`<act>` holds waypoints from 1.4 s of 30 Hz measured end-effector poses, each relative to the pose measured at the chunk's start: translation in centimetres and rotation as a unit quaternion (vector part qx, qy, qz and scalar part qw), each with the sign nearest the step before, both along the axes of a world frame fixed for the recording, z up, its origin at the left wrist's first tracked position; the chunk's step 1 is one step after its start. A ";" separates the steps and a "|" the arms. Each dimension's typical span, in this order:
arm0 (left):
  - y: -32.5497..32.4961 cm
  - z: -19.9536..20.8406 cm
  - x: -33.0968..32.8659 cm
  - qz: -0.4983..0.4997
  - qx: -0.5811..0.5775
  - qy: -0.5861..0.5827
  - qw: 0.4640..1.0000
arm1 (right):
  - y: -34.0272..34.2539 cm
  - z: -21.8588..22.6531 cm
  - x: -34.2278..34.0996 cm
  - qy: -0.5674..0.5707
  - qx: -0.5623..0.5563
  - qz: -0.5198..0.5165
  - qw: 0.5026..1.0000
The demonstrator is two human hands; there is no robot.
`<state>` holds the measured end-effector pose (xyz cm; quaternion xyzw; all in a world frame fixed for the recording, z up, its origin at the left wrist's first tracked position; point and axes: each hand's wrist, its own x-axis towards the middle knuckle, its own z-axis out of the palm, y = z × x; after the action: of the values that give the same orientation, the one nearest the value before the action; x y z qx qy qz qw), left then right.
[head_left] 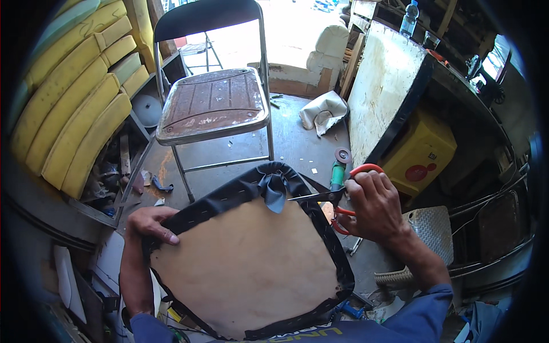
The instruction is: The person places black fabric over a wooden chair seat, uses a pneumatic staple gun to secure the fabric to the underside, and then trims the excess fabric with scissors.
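Observation:
A tan seat panel (246, 257) rests against me, its underside facing up. Black fabric (200, 211) is folded over its rim and fastened with staples. At the far edge a loose bunched flap of the fabric (276, 191) sticks up. My left hand (153, 224) grips the panel's left edge, thumb on top and the other fingers hidden beneath. Red-handled scissors (333, 196) are in my right hand (374, 206), fingers through the loops. Their blades point left, with the tips at the bunched flap; whether they touch it I cannot tell.
A worn folding chair (217, 106) stands ahead. Beyond the scissors a green angle grinder (338, 171) lies on the floor. Yellow foam pieces (86, 108) are stacked at left. To the right are a white-topped table (383, 86), a yellow container (420, 151) and a woven-textured seat (432, 234).

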<state>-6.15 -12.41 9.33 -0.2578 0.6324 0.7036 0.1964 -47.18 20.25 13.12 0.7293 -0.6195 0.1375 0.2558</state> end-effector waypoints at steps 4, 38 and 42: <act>0.4 0.0 -0.3 -0.021 0.030 0.001 0.999 | -2.5 1.1 0.0 0.042 0.051 0.006 0.998; 0.7 -0.1 -2.0 -0.066 0.102 0.041 0.992 | -12.3 6.1 -1.4 0.202 0.013 0.287 0.936; 0.3 -1.0 -2.2 -0.067 0.072 0.043 0.994 | -9.6 1.7 -4.1 -0.032 -0.048 0.167 0.984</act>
<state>-8.36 -12.14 8.34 -0.1703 0.6038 0.7428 0.2336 -51.26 10.63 14.79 0.8046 -0.4893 0.2315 0.2442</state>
